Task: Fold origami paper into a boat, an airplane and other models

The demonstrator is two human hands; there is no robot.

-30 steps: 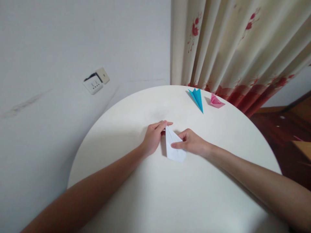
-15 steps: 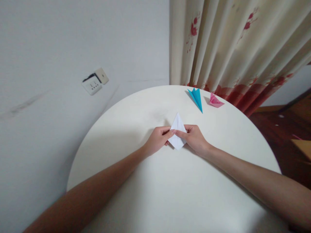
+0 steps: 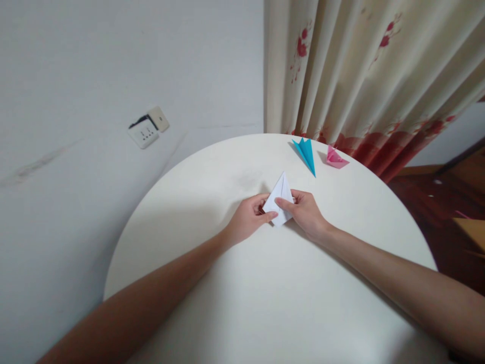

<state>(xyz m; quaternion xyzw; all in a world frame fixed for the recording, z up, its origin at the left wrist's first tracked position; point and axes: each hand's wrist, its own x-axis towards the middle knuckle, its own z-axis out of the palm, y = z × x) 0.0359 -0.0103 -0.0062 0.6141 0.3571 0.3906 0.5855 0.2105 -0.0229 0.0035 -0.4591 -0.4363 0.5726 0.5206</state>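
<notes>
A white folded paper piece [image 3: 280, 194], kite-shaped with its point away from me, is held just above the round white table [image 3: 265, 303]. My left hand [image 3: 248, 220] pinches its lower left edge with thumb and fingers. My right hand [image 3: 306, 212] grips its lower right edge, thumb on top. Both hands meet at the paper's near end, near the table's middle.
A blue folded paper [image 3: 306, 154] and a pink folded paper [image 3: 335, 157] lie at the table's far edge. A flowered curtain [image 3: 359, 76] hangs behind them. A wall socket [image 3: 147, 129] sits on the white wall at left. Dark wooden floor shows at right.
The white paper was turned from lying flat under my fingers to being held up by both hands with its point facing away. It has now tilted slightly to the right.
</notes>
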